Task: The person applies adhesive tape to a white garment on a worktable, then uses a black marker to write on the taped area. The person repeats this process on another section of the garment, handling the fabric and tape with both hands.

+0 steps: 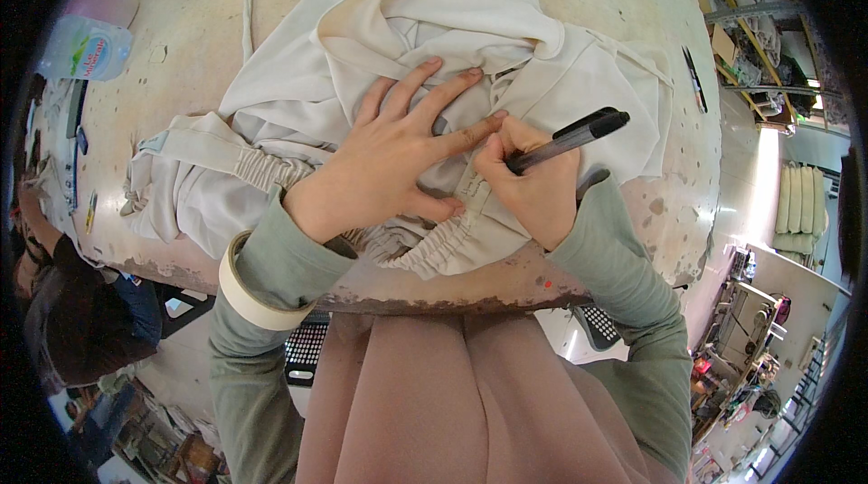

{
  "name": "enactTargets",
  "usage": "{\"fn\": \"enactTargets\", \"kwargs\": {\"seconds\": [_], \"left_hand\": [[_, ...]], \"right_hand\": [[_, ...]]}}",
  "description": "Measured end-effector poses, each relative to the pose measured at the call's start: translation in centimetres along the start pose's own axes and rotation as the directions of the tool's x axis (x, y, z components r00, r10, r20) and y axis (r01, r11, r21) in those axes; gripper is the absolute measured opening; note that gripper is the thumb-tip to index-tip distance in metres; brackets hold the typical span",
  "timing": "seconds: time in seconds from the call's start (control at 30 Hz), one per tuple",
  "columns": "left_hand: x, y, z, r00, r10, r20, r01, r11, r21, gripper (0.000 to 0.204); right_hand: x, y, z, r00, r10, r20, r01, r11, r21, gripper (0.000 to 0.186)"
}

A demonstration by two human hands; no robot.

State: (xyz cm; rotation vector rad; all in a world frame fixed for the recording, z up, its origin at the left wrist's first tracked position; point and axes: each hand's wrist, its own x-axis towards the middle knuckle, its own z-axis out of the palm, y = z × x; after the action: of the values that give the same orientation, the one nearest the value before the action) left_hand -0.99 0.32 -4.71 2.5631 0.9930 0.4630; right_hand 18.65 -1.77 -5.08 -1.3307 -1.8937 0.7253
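Pen (568,139) in right hand (533,186), marking garment (362,41)

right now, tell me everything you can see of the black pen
The black pen is a slim marker-like stick with a glossy dark barrel and a thicker cap or end pointing up and to the right. It lies tilted, tip down-left, pinched in the right hand, whose fingers wrap its lower part. The tip meets a small pale label on the cream garment, which the left hand presses flat beside it. The tip itself is hidden.
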Motion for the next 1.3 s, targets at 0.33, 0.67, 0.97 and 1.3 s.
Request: {"fn": "enactTargets", "kwargs": {"seconds": [0.33,0.67,0.97,1.3], "left_hand": [[1.2,0.4,-0.9,0.981,-0.094,-0.169,0.066,0.984,-0.163,0.053],[0.9,1.7,-0.5,0.996,0.012,-0.085,-0.024,0.989,-0.147,0.052],[0.3,0.7,-0.3,0.998,0.013,0.068,-0.027,0.975,0.223,0.072],[0.3,0.6,0.0,0.999,0.01,0.047,-0.019,0.979,0.202,0.065]], "right_hand": [[0.4,-0.7,-1.7,0.928,0.365,0.078,-0.35,0.78,0.519,0.029],[1.1,-0.5,-2.6,0.966,0.236,0.109,-0.221,0.524,0.823,0.026],[0.8,0.4,-0.9,0.973,0.18,0.145,-0.228,0.848,0.478,0.036],[0.5,0.9,-0.3,0.995,-0.098,-0.005,0.098,0.98,0.175,0.023]]}}
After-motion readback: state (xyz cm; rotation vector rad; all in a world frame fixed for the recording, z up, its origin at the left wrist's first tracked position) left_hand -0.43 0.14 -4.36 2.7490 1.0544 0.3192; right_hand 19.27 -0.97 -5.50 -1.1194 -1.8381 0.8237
